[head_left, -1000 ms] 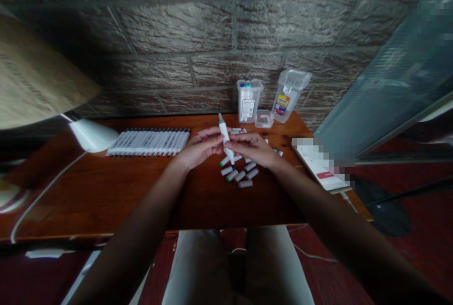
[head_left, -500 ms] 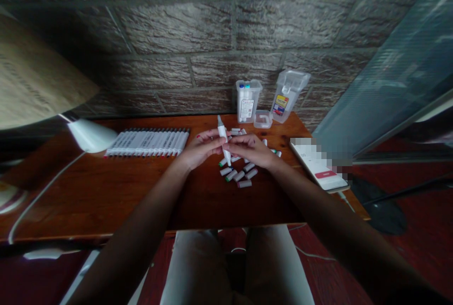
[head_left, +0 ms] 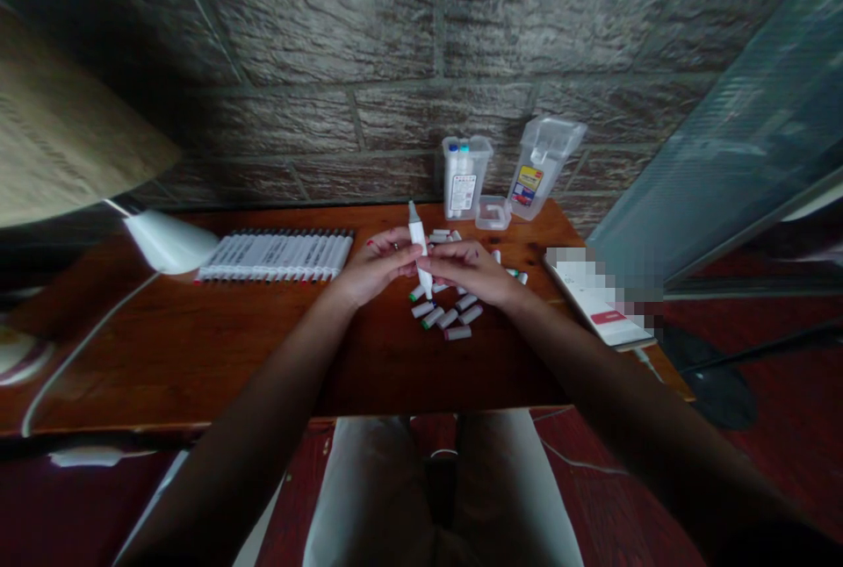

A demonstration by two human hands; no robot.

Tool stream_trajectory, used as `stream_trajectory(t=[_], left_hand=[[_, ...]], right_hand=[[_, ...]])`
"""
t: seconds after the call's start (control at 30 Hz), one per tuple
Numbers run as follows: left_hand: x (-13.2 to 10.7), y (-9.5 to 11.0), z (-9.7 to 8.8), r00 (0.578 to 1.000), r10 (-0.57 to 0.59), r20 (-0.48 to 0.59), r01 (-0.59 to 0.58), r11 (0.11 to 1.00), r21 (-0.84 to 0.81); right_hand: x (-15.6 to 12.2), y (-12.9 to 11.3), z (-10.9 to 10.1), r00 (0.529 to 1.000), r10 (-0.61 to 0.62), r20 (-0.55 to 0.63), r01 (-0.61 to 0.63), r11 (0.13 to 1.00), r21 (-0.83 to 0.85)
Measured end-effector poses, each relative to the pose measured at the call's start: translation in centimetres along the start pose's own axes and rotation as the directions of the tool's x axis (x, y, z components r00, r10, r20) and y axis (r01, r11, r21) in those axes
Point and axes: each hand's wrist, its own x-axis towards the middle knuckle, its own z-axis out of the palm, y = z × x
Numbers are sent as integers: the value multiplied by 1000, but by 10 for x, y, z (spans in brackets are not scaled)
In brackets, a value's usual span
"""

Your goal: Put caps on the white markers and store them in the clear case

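Both my hands meet over a wooden table (head_left: 198, 348) and hold one white marker (head_left: 417, 238) almost upright, its grey tip pointing up. My left hand (head_left: 375, 266) pinches the marker from the left, and my right hand (head_left: 467, 271) closes on it from the right. Several loose white marker caps (head_left: 448, 319) with coloured ends lie on the table just under and in front of my hands. A neat row of white markers (head_left: 277, 254) lies side by side to the left of my left hand.
Two clear plastic containers (head_left: 464, 176) (head_left: 543, 168) and a small clear lid (head_left: 493, 213) stand at the back by the brick wall. A white booklet (head_left: 609, 317) lies at the right edge. A white lamp head (head_left: 168, 240) and cord sit at the left.
Both hands stay closed on the marker. The marker's lower dark end no longer shows below my fingers. The view has shifted slightly.
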Motion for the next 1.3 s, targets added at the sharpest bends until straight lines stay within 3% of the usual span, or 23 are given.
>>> stream_trajectory(t=[0.23,0.33,0.43,0.57,0.67,1.0,1.3], left_hand=[[1,5,6,997,46,-58,-41,995,96],[2,11,-3,980,67,-188,-11,958,286],[1,16,-17,949,113,-294,71,833,549],[-4,16,-25,994,-17,-107,96,592,800],[-6,11,-23,990,-139,-4,75,515,854],[-7,3,-20,960,-251,126,50,593,804],[-9,5,-17,959,-254,124,54,596,801]], right_hand=[[2,7,-2,998,-5,-64,7,999,33],[5,11,-7,979,15,-204,10,993,119],[9,11,-13,946,18,-325,58,973,225],[12,7,-17,912,25,-410,99,955,280],[12,8,-17,915,30,-403,88,958,272],[13,17,-14,941,24,-337,66,965,254],[12,19,-16,933,41,-357,44,973,226]])
